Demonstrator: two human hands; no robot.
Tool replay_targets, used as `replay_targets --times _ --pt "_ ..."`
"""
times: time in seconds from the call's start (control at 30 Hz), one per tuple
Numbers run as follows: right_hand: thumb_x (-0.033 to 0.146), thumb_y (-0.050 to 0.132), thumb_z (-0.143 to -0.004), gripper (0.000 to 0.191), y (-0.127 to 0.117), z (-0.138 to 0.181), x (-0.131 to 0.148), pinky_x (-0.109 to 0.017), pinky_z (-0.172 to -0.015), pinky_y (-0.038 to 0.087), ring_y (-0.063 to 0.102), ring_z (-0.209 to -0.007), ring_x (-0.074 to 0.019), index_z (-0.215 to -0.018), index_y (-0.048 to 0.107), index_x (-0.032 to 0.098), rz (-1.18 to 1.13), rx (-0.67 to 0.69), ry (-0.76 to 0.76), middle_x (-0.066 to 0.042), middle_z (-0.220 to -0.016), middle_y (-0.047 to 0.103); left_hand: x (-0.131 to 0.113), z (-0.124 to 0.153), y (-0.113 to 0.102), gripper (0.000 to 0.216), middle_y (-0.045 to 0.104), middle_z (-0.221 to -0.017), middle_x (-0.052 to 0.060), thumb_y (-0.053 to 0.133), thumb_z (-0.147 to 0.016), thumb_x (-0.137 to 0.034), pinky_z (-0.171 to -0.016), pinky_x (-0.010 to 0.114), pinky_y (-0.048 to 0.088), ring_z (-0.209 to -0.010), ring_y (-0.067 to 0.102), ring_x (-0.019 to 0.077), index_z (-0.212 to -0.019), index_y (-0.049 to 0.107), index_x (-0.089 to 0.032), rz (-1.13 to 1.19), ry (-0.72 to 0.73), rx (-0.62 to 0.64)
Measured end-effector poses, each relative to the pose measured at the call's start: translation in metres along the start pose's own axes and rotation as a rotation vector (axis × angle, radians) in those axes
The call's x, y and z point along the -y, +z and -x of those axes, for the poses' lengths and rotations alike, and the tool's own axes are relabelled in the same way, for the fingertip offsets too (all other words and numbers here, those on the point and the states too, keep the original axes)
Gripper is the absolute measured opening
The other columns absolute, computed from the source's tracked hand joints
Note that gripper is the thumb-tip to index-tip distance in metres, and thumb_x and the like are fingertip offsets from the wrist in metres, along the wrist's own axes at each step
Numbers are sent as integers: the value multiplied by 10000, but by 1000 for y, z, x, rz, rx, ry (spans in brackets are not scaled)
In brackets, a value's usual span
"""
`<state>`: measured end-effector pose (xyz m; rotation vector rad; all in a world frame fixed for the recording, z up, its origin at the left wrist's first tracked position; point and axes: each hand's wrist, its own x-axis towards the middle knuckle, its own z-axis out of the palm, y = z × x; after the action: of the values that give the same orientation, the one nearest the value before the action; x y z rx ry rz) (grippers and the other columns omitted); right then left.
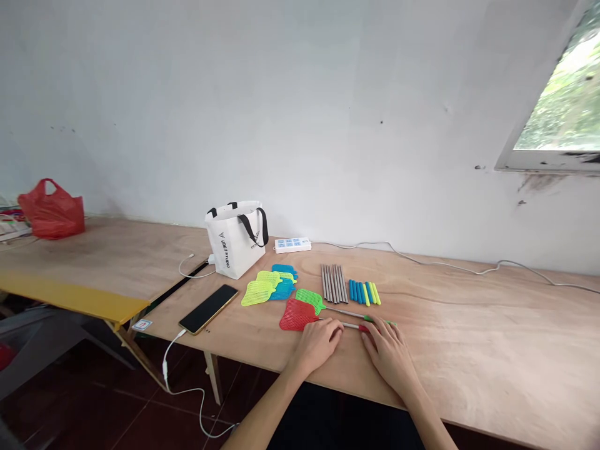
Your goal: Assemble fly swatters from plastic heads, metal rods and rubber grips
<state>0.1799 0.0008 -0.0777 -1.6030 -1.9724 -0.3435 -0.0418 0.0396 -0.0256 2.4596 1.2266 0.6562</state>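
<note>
While our left hand point(321, 340) lies flat on the table point(469, 350), fingers loosely together, its tips touch the thin rod of the red swatter point(296, 315), whose mesh head sits just left of that hand. Our right hand point(389, 350) rests flat too, fingertips on the swatter's grip end. The green swatter point(309, 300) lies just behind it.

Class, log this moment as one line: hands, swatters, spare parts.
left hand: on red swatter, near head | right hand: on its other end | green swatter: beside, untouched | rods, grips: behind, untouched
</note>
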Motion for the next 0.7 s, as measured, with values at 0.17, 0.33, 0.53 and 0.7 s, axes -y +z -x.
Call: replay_targets --times 0.17,0.33,0.53,0.7 --pt "384 369 -1041 334 7 3 -3 -608 -1092 353 540 -1303 -317 -1199 640 269 52 -14 41 -107 -1398 595 1 0 1 216 754 -1060 11 485 -1015 -262 -782 283 482 -932 694 204 -1060 697 -265 1 -1 0" --pt "397 364 -1051 340 10 3 -9 -527 -1062 409 550 -1281 -291 -1206 636 264 15 -2 46 -106 -1350 621 1 0 2 207 754 -1056 4 495 -1009 -255 -778 282 481 -924 693 199 -1057 696 -270 0 3 -9" --pt "355 355 -1058 325 8 1 -13 -461 -1039 454 602 -1199 -253 -1206 636 283 -84 35 55 -56 -1329 639 1 0 1 204 751 -1075 4 497 -1005 -246 -763 285 485 -926 696 200 -1041 697 -266 29 -3 -4" --pt "376 366 -1058 327 10 1 -12 -446 -1019 488 581 -1240 -259 -1156 663 279 -128 12 96 -66 -1340 629 0 -1 1 188 724 -1048 18 513 -982 -190 -833 299 495 -991 662 205 -1026 684 -254 49 27 -74"
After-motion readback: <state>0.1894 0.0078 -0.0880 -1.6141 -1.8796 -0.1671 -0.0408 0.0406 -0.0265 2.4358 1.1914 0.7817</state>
